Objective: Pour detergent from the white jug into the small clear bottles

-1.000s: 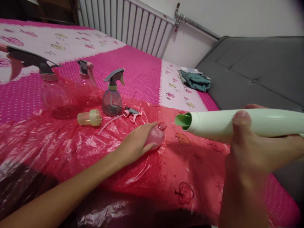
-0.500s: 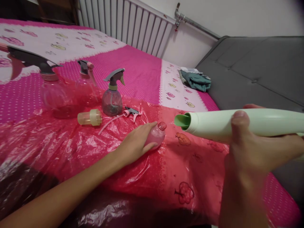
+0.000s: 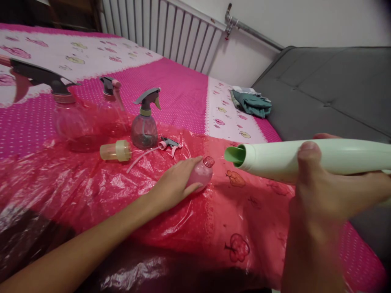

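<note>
My left hand (image 3: 177, 183) is wrapped round a small round pink spray bottle (image 3: 200, 176), which has no sprayer head on its threaded neck and tilts toward the right. In my right hand (image 3: 326, 187) lies a large pale green detergent bottle (image 3: 275, 158), held nearly level. Its green pouring spout (image 3: 234, 154) points at the pink bottle's mouth, a short gap away. Only a faint trace of a stream shows between them. A loose pink and grey sprayer head (image 3: 170, 144) with a long tube lies just beyond my left hand.
A see-through yellowish cap (image 3: 117, 151) lies on red plastic sheeting (image 3: 171, 232). Behind stand a grey spray bottle (image 3: 144, 130) and two pink-collared ones (image 3: 65, 118). Folded clothes (image 3: 252, 103) rest near the grey headboard (image 3: 330, 89); a radiator (image 3: 165, 32) lines the wall.
The thin stream between the green spout and the pink bottle's neck looks fainter now. Both hands and both bottles have stayed almost exactly where they were.
</note>
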`<state>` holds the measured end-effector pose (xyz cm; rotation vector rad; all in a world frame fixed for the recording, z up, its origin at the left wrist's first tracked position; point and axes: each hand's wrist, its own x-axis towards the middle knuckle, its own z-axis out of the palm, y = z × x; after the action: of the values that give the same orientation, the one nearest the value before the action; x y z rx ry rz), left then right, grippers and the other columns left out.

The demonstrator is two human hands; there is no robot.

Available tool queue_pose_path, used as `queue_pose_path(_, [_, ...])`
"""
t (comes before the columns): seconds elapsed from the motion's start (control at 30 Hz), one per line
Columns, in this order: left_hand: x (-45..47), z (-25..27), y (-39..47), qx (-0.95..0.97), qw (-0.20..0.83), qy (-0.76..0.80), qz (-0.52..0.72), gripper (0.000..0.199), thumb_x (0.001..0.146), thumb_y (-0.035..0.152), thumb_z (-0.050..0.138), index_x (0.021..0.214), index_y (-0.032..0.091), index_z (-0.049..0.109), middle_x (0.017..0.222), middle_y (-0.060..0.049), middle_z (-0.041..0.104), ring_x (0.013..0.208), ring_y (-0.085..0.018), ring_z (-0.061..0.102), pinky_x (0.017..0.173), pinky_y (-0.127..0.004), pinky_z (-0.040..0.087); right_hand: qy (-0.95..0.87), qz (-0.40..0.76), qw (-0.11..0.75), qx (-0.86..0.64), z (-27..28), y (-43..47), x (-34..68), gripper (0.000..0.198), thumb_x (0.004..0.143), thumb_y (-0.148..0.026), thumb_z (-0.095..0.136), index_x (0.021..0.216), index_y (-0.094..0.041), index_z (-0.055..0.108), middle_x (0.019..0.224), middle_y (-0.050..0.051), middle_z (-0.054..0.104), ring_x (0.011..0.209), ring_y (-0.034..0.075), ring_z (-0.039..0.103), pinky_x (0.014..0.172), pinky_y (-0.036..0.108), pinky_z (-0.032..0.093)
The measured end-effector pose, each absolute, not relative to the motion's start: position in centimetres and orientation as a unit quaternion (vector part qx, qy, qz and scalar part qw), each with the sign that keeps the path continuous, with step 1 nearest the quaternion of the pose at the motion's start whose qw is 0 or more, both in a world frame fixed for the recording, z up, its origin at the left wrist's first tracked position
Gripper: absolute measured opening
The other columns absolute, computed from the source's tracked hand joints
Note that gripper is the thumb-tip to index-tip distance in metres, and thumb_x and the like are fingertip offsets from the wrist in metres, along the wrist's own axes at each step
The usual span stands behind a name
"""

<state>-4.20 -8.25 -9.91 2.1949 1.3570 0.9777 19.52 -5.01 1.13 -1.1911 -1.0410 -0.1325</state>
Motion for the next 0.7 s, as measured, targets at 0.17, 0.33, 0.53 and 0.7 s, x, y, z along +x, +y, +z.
queue_pose_path(0.17, [-4.19,-10.01,-8.22,0.781,0.192,0.482,0.348,0.062,0.096,0.031,0.065,0.151,0.024,0.035,0.153,-0.014,0.054,0.138,-0.031,0.055,0.115,-0.051,0.045,-0.458,-0.043,0.714,-0.528,1.45,-5.57,18.75,0.045,0.065,-0.036,0.076,0.098,-0.01,0.059,0.109,0.007,0.067,0.1,0.013,0.068,0.103,0.039,0.061])
queue_pose_path(0.33, [-4.18,-10.15,-8.08,0.782,0.19,0.479,0.351,0.062,0.096,0.03,0.065,0.15,0.023,0.036,0.152,-0.014,0.054,0.138,-0.031,0.055,0.115,-0.05,0.045,-0.472,-0.046,0.704,-0.529,1.55,-5.94,18.75,0.044,0.071,-0.042,0.074,0.101,-0.011,0.064,0.112,0.007,0.066,0.1,0.011,0.067,0.104,0.036,0.061])
queue_pose_path(0.53, [-4.22,-10.13,-8.12,0.782,0.187,0.483,0.346,0.063,0.095,0.029,0.066,0.151,0.021,0.035,0.152,-0.015,0.055,0.137,-0.031,0.056,0.114,-0.05,0.046,-0.461,-0.039,0.712,-0.529,1.48,-5.91,18.63,0.044,0.069,-0.042,0.076,0.098,-0.011,0.063,0.114,0.007,0.066,0.099,0.011,0.067,0.105,0.036,0.061])
queue_pose_path(0.7, [-4.24,-10.04,-8.17,0.783,0.185,0.482,0.347,0.063,0.096,0.028,0.065,0.151,0.02,0.036,0.151,-0.015,0.055,0.137,-0.032,0.056,0.114,-0.05,0.046,-0.457,-0.034,0.711,-0.534,1.6,-5.78,18.49,0.045,0.066,-0.042,0.077,0.095,-0.012,0.059,0.113,0.008,0.066,0.099,0.013,0.067,0.103,0.037,0.061])
